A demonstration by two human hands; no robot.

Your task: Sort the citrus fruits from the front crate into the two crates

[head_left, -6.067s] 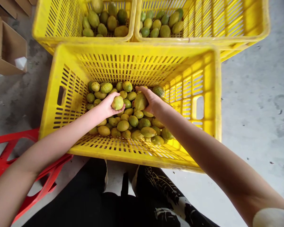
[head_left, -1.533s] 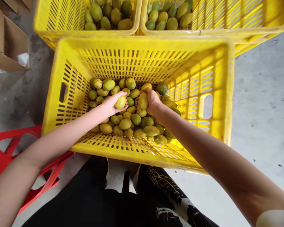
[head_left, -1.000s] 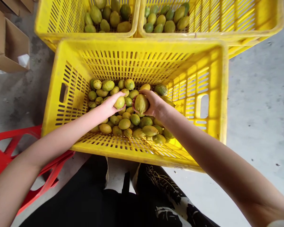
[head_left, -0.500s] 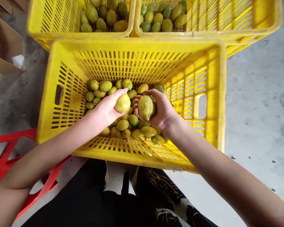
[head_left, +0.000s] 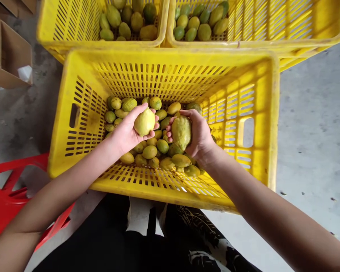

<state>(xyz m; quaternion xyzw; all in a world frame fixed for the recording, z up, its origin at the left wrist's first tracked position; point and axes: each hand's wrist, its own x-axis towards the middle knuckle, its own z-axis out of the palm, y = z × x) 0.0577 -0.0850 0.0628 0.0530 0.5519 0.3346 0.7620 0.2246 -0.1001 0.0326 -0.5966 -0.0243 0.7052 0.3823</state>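
A large yellow slotted crate (head_left: 252, 94) stands on the floor in front of me, with several green-yellow fruits (head_left: 150, 152) heaped on its bottom. My left hand (head_left: 124, 132) holds a round yellow fruit (head_left: 144, 121) above the heap. My right hand (head_left: 200, 136) grips a longer, greenish-yellow fruit (head_left: 181, 131) right beside it. Both hands hover inside the crate, close together.
Two more yellow crates (head_left: 73, 22) (head_left: 272, 26) holding similar fruits stand behind the near one. A red plastic crate (head_left: 5, 189) sits at my lower left. A cardboard box (head_left: 8, 56) lies at the upper left. Grey concrete floor (head_left: 314, 132) stretches to the right.
Both hands have lifted their fruits off the heap and drawn them toward me. The fruits now sit turned up in my palms.
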